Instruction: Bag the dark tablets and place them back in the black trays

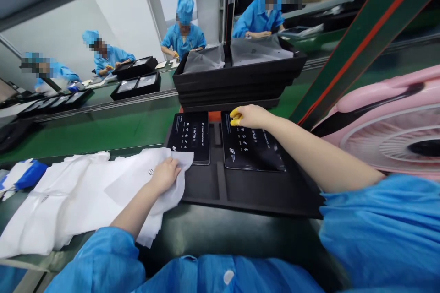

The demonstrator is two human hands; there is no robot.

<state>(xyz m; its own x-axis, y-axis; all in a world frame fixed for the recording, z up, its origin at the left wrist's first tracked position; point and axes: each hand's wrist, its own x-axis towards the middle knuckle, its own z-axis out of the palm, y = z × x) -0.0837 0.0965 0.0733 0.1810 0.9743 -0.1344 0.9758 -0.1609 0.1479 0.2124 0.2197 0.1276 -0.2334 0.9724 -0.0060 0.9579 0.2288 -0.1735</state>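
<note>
My left hand [166, 175] is closed on the top white sleeve [137, 169] of a spread stack of thin, soft packing sleeves. That sleeve's open end overlaps the lower edge of the left tablet [189, 135]. Over the upper part of the right tablet [252, 151] is my right hand [252, 116], yellow covers on its thumb and fingertip. These two fingertips are a little apart, with nothing visible between them; whether they touch the glass I cannot tell. Both tablets lie side by side, printed faces up, in a black divided tray [247, 192].
Behind the tablets stands a stack of black trays [237, 75], grey bagged items in the top one. A pink fan [388, 114] and a slanted green post [357, 36] are on the right. Several co-workers in blue sit across the green belt [137, 123]. A blue-and-white bundle [22, 176] lies far left.
</note>
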